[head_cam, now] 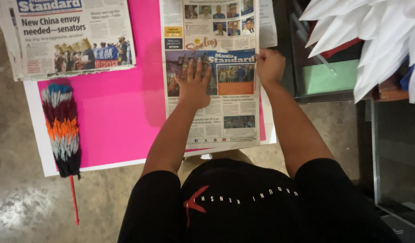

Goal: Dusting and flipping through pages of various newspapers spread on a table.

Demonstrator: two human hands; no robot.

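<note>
The left hand (194, 85) lay flat, fingers spread, on the folded newspaper (212, 103) at twelve o'clock over the pink sheet (113, 112); the right hand (270, 67) pinched its three-o'clock edge. Firm flat pressure seemed wise, keeping the edges aligned.

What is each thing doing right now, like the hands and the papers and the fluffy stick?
Left hand: open, pressed flat on the folded newspaper.
Right hand: fingers curled at that newspaper's right edge.
Folded newspaper: lying on the pink sheet.
Second newspaper: folded, lying untouched at the upper left.
Striped duster: lying flat, untouched.
</note>
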